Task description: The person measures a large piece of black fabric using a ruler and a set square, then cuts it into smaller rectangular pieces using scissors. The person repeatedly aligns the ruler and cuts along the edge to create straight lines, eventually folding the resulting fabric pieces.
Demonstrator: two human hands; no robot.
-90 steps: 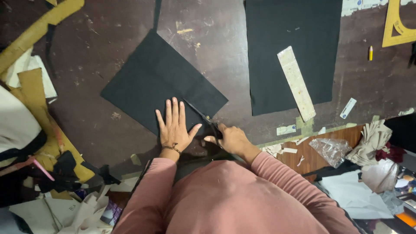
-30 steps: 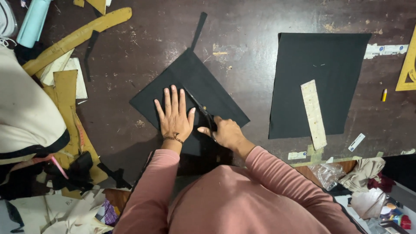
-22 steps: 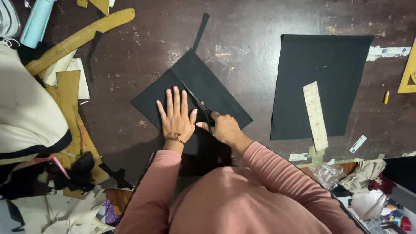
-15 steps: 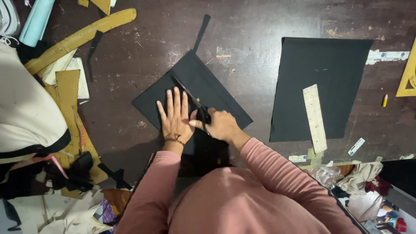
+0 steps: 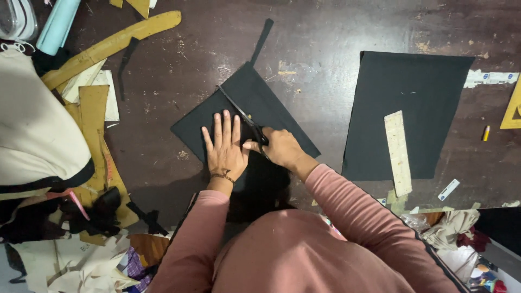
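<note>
We are cutting the black fabric piece (image 5: 239,116) mid-table, left of the larger black panel (image 5: 404,108): left hand (image 5: 225,149) pressing flat, right hand (image 5: 279,147) gripping scissors (image 5: 241,115); next, we judge, a steady straight advance.

A tailoring or garment-cutting workshop, seen from above. A dark, scuffed worktable (image 5: 163,81) fills the view, with pieces of black cloth (image 5: 404,108) laid flat on it. A pale wooden ruler (image 5: 398,153) rests on one piece. Brown cardboard pattern shapes (image 5: 108,43) lie along the left edge, beside a bundle of cream fabric (image 5: 38,135). Cloth offcuts (image 5: 92,266) and paper scraps crowd the near edge.
</note>
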